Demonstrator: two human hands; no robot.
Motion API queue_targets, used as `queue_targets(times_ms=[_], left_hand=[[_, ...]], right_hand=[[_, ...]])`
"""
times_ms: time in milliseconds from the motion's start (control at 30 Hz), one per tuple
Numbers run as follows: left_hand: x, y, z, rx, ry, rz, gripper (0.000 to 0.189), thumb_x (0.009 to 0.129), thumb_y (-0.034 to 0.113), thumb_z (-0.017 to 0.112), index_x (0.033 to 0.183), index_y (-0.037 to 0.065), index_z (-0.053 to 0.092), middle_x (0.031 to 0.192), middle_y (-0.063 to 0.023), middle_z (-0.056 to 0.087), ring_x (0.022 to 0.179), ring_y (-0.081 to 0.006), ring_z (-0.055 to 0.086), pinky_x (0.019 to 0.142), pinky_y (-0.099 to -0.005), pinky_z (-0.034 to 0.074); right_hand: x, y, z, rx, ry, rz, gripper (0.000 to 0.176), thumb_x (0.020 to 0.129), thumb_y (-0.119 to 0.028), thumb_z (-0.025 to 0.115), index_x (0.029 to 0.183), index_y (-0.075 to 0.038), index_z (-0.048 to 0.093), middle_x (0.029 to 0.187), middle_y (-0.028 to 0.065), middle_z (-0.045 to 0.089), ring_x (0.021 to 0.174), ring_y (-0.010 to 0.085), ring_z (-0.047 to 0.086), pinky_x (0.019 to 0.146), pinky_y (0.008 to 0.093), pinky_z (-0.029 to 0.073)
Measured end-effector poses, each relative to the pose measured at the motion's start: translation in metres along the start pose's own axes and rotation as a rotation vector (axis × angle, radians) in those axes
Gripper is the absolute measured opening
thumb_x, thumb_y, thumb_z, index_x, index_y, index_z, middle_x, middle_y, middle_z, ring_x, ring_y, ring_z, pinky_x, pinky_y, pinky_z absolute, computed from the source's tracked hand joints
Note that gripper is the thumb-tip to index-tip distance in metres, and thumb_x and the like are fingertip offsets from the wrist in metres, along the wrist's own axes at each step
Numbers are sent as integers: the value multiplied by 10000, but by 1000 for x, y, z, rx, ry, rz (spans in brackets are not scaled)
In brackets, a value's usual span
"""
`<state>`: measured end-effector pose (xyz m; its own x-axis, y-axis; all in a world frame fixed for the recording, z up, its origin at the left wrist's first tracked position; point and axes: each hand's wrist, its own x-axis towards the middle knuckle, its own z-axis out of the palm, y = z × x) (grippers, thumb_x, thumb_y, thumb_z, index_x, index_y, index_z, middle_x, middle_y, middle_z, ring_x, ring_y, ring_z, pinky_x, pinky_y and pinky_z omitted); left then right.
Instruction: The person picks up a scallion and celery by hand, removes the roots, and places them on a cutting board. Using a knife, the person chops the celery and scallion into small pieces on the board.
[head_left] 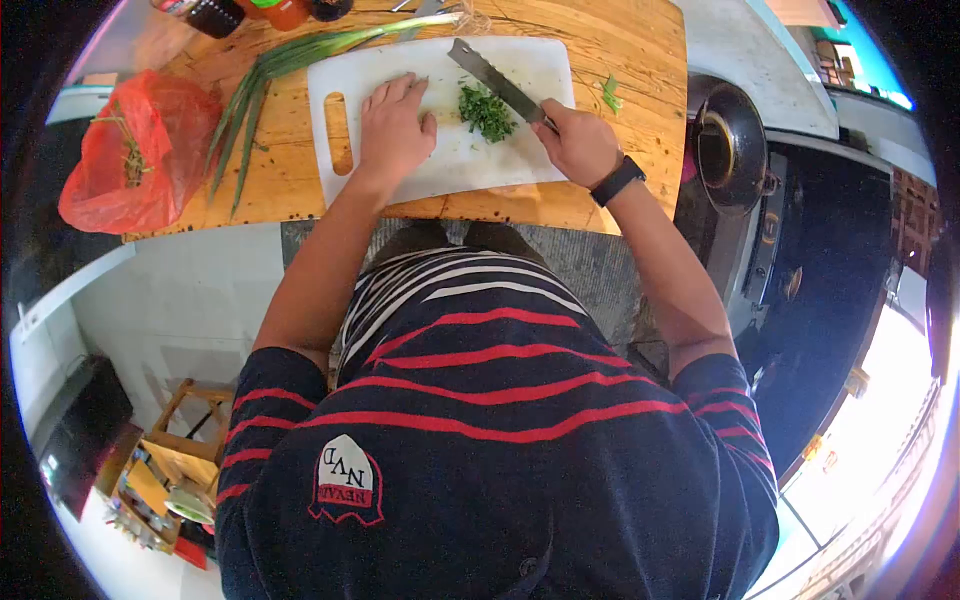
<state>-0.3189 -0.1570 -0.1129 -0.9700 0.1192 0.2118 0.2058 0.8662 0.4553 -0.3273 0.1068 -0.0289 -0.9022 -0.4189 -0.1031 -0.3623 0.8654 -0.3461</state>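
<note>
My right hand [585, 145] is wrapped round the handle of a kitchen knife [497, 82], whose dark blade slants up and to the left over the cutting board. Just below the blade lies a small heap of chopped green herbs [486, 113]. On the left part of the white cutting board [450, 175] rests my left hand [396, 127], palm down, fingers stretched out and thumb apart, with nothing held. It is beside the board's handle slot, left of the herbs. Whether the blade touches the board cannot be made out.
Long spring onions [300, 57] lie along the board's upper left. A red plastic bag [175, 165] with some greens sits at the wooden table's [640, 150] left end. Jars [285, 12] stand at the back. A green scrap [611, 93] lies right of the board; a black wok [735, 150] is farther right.
</note>
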Motion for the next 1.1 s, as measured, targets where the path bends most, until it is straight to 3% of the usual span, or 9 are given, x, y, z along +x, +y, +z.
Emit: queue_targets(times_ms=[167, 333, 400, 533, 1100], left_hand=[[1, 3, -1, 13, 1, -25, 468, 782, 182, 630, 1235, 63, 620, 1341, -95, 542, 1254, -287, 456, 1052, -441, 344], [1, 1, 2, -17, -38, -71, 495, 805, 196, 620, 1288, 92, 581, 1382, -103, 509, 1268, -326, 443, 1088, -457, 324], [2, 4, 2, -12, -31, -80, 494, 803, 193, 620, 1285, 91, 581, 1380, -103, 510, 1268, -323, 443, 1090, -455, 322], [3, 7, 0, -11, -28, -99, 487, 786, 184, 628, 1262, 86, 597, 1358, -99, 524, 1262, -306, 452, 1077, -446, 329], [0, 6, 0, -31, -47, -73, 507, 798, 181, 628, 1291, 77, 574, 1378, -125, 510, 1280, -335, 438, 1087, -455, 320]], right_hand=[[17, 8, -1, -28, -79, -48, 205, 922, -282, 557, 1011, -98, 537, 761, 185, 655, 712, 416, 638, 615, 530, 499], [25, 7, 10, -44, -141, -10, 213, 933, -260, 534, 1023, -70, 498, 760, 205, 650, 724, 424, 640, 629, 532, 502], [31, 4, 15, 28, -66, -70, 222, 940, -228, 552, 987, -39, 447, 666, 236, 606, 664, 452, 607, 590, 558, 460], [38, -1, 10, -3, -114, -146, 232, 943, -223, 544, 974, -27, 425, 664, 244, 600, 665, 456, 605, 585, 556, 460], [48, -10, 26, 36, -87, -71, 234, 936, -213, 539, 1007, -20, 427, 685, 249, 615, 672, 457, 610, 605, 568, 464]])
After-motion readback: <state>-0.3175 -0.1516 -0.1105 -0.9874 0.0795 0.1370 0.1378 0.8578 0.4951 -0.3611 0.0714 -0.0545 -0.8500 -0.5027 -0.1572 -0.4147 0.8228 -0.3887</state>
